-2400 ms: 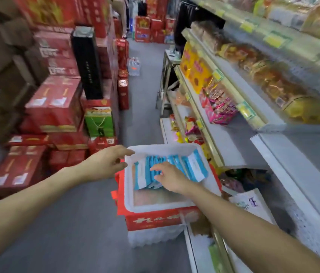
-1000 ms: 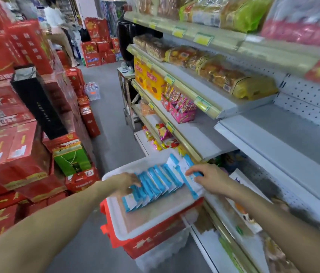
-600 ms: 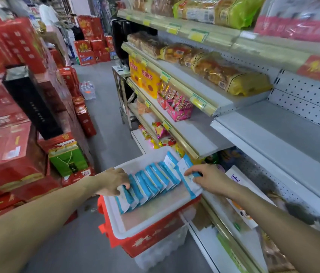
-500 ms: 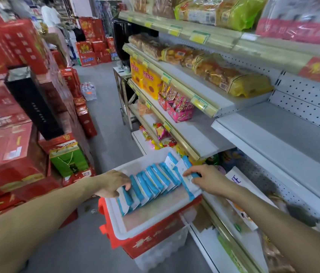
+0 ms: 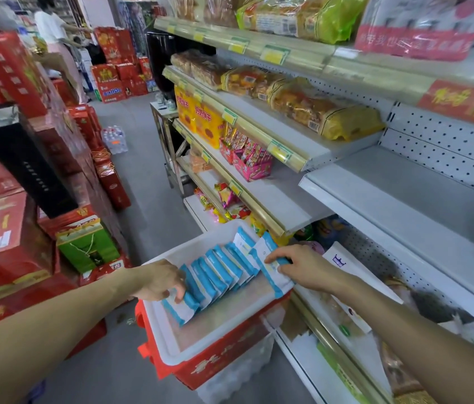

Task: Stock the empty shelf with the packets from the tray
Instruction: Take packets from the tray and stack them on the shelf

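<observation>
the packets [image 5: 224, 269] are leaning in a row inside the white tray [image 5: 198, 246]. the left hand [image 5: 160, 282] is gripping the row's near end; the right hand [image 5: 303, 266] is pinching the far-end packet [image 5: 272, 272], below the empty shelf [image 5: 404, 205].

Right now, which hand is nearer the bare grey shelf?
Right. The right hand pinches the end packet on the tray side nearest the grey shelf; the left hand grips packets at the row's far end.
</observation>
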A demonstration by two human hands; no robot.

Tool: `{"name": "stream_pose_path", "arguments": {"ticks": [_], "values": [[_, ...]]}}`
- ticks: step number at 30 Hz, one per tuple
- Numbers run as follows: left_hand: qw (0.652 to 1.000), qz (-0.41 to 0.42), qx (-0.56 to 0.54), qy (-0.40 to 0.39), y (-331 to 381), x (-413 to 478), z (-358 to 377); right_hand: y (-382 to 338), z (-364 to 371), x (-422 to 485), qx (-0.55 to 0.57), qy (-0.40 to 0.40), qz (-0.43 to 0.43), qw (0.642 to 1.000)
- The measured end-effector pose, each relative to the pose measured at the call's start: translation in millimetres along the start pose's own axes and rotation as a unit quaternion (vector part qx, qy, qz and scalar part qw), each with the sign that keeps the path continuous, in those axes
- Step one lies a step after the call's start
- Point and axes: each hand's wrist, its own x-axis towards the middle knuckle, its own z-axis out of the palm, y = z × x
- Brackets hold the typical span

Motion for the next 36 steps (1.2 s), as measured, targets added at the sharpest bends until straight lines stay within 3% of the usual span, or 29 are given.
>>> {"name": "stream_pose_path", "arguments": {"ticks": [1, 3, 9, 13, 17, 23, 30, 36], "values": [[0.998, -0.013, -0.049, -0.034, 4, -1, -12, 1, -3, -2, -0.003, 0.002, 0.003, 1.0], [0.988, -0.083, -0.123, -0.03, 3, 1, -36, 3, -11, -5, -0.011, 0.011, 0.002, 1.0], [0.961, -0.108, -0.239, 0.09, -3, 19, -115, 11, -48, -23, -0.01, 0.026, 0.005, 1.0], [0.944, -0.067, -0.269, 0.177, 7, 54, -183, 13, -92, -55, -0.032, 0.055, -0.009, 0.998], [0.932, -0.042, -0.295, 0.206, 34, 97, -250, 33, -142, -110, -0.064, 0.106, -0.001, 0.992], [0.913, 0.042, -0.302, 0.27, 121, 172, -357, 86, -223, -238, -0.091, 0.179, 0.062, 0.978], [0.895, 0.158, -0.307, 0.282, 238, 249, -447, 175, -274, -407, -0.042, 0.278, 0.091, 0.955], [0.898, 0.153, -0.282, 0.302, 308, 300, -485, 244, -295, -516, -0.049, 0.349, 0.116, 0.929]]}}
